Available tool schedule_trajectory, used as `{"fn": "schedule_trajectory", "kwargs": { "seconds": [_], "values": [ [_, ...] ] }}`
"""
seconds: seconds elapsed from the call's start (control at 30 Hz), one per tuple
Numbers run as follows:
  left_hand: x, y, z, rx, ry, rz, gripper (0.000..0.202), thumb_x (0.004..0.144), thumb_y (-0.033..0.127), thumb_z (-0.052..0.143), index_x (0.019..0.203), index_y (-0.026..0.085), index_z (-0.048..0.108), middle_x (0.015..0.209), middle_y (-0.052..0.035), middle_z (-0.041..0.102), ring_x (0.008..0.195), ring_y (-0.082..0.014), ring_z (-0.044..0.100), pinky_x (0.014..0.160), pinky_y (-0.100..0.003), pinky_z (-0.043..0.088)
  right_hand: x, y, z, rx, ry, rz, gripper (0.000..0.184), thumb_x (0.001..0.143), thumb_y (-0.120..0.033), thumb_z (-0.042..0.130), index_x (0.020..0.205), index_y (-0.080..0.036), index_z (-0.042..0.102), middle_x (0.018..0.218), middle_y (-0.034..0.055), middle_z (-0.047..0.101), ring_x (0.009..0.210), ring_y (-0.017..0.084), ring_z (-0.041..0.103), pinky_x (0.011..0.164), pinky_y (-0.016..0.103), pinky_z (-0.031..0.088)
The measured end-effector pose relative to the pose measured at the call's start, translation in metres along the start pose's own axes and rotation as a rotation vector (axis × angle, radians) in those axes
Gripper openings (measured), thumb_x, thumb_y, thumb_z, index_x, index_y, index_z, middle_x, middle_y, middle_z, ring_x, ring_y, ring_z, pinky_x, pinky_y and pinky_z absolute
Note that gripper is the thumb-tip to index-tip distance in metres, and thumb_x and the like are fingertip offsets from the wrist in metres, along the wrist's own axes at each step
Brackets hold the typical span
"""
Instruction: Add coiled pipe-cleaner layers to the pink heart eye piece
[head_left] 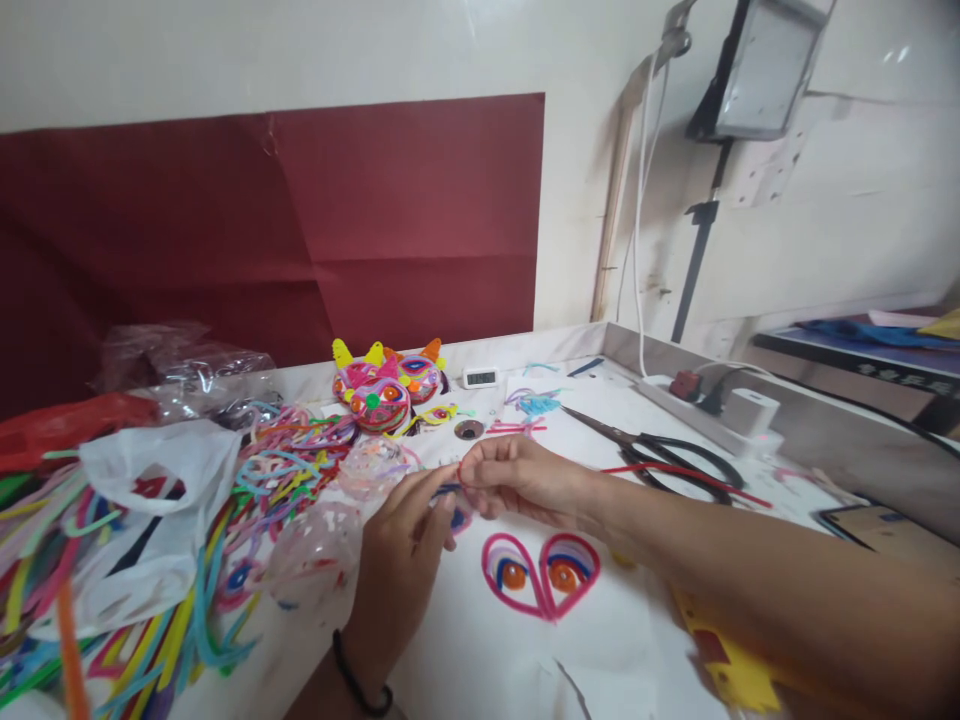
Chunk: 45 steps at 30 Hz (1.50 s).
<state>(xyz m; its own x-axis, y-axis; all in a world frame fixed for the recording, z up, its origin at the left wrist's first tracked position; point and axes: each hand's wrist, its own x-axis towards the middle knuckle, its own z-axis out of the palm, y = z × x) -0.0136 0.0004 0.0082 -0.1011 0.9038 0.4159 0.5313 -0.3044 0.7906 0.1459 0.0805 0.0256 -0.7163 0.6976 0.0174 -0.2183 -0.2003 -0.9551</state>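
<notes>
My left hand [397, 550] is closed on a small eye-shaped piece of coiled pipe cleaner [459, 518], blue with a pink-purple rim and mostly covered by my fingers. My right hand [525, 480] meets it from the right, thumb and fingertips pinched around a thin red pipe cleaner [463, 482]. Just below them, two pink-rimmed teardrop eyes [513, 575] with orange centres lie side by side on white paper, together forming a heart. Black-handled scissors [637, 440] rest behind my right wrist, with a long red pipe cleaner [690, 470] across the handles.
Loose colourful pipe cleaners [285, 470] and a white plastic bag [157, 500] crowd the left side. Finished animal-face pieces [382, 395] stand at the back beside a small digital clock [480, 377]. A power strip [675, 395] and a phone [885, 525] lie right.
</notes>
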Motion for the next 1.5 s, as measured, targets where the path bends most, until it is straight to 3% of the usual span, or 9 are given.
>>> {"fn": "schedule_trajectory", "kwargs": {
  "seconds": [0.1,0.17,0.37,0.53,0.77,1.03,1.2,1.4,1.5],
  "values": [
    [-0.003,0.000,0.004,-0.073,-0.012,-0.086,0.026,0.083,0.039,0.054,0.101,0.022,0.064,0.060,0.0020,0.064,0.047,-0.0121,0.054,0.045,-0.021,0.040,-0.003,0.003,0.004,-0.019,0.027,0.002,0.023,0.071,-0.023,0.079,0.072,-0.011,0.060,0.062,-0.0008,0.064,0.052,0.009,0.057,0.050,0.019,0.044],
    [-0.003,-0.001,0.006,-0.095,-0.001,-0.130,0.023,0.082,0.040,0.055,0.091,0.020,0.064,0.048,0.0045,0.057,0.044,-0.0120,0.052,0.043,-0.020,0.039,-0.004,0.006,0.006,-0.042,0.069,-0.012,0.032,0.062,-0.028,0.085,0.073,-0.011,0.060,0.063,0.0008,0.065,0.056,0.010,0.060,0.051,0.018,0.044],
    [-0.002,0.000,0.007,-0.133,0.009,-0.182,0.014,0.076,0.034,0.059,0.075,0.020,0.063,0.046,0.0053,0.055,0.043,-0.0109,0.052,0.041,-0.019,0.037,-0.007,0.007,0.006,-0.174,0.118,-0.018,0.039,0.056,-0.035,0.084,0.076,-0.014,0.059,0.063,0.0024,0.066,0.061,0.016,0.064,0.053,0.023,0.045],
    [0.000,0.001,0.008,-0.154,-0.029,-0.207,0.009,0.072,0.029,0.060,0.070,0.020,0.063,0.044,0.0064,0.053,0.040,-0.0092,0.048,0.041,-0.018,0.035,-0.010,0.003,0.006,-0.334,0.074,-0.068,0.031,0.061,-0.033,0.078,0.081,-0.014,0.064,0.059,-0.0003,0.064,0.054,0.013,0.057,0.053,0.024,0.043],
    [0.002,0.000,0.016,-0.318,-0.113,-0.307,0.028,0.075,0.043,0.055,0.075,0.017,0.062,0.043,0.0047,0.053,0.037,-0.0090,0.045,0.037,-0.018,0.036,-0.013,0.000,0.005,-0.420,0.135,-0.157,0.025,0.068,-0.036,0.070,0.073,-0.012,0.066,0.061,0.0013,0.061,0.054,0.011,0.050,0.050,0.023,0.038],
    [0.002,-0.001,0.015,-0.378,-0.193,-0.346,0.023,0.074,0.039,0.058,0.075,0.016,0.060,0.047,0.0043,0.055,0.043,-0.0088,0.050,0.040,-0.017,0.038,-0.018,-0.002,-0.002,-0.608,0.139,-0.153,0.006,0.080,-0.015,0.063,0.074,-0.012,0.063,0.066,-0.0020,0.060,0.059,0.012,0.054,0.055,0.024,0.042],
    [0.000,-0.007,0.024,-0.327,-0.233,-0.357,0.013,0.069,0.029,0.060,0.072,0.016,0.059,0.042,0.0074,0.051,0.037,-0.0067,0.045,0.038,-0.017,0.037,-0.031,-0.006,-0.007,-0.875,0.113,-0.026,0.015,0.077,-0.001,0.065,0.067,-0.012,0.060,0.058,-0.0070,0.053,0.054,0.010,0.051,0.053,0.021,0.040],
    [-0.008,-0.010,0.036,-0.242,-0.308,-0.360,0.022,0.067,0.033,0.059,0.080,0.016,0.061,0.057,0.0027,0.060,0.044,-0.0109,0.053,0.036,-0.019,0.037,-0.045,-0.007,-0.009,-1.000,0.058,0.254,0.015,0.078,-0.007,0.068,0.066,-0.012,0.060,0.054,-0.0079,0.049,0.048,0.008,0.046,0.044,0.018,0.036],
    [-0.009,-0.010,0.033,-0.150,-0.344,-0.344,0.021,0.070,0.035,0.057,0.077,0.016,0.064,0.052,0.0036,0.057,0.044,-0.0114,0.053,0.039,-0.020,0.036,-0.045,-0.006,-0.011,-1.007,0.055,0.346,0.015,0.079,-0.007,0.066,0.066,-0.012,0.059,0.053,-0.0084,0.047,0.047,0.007,0.044,0.042,0.017,0.034]
  ]
}}
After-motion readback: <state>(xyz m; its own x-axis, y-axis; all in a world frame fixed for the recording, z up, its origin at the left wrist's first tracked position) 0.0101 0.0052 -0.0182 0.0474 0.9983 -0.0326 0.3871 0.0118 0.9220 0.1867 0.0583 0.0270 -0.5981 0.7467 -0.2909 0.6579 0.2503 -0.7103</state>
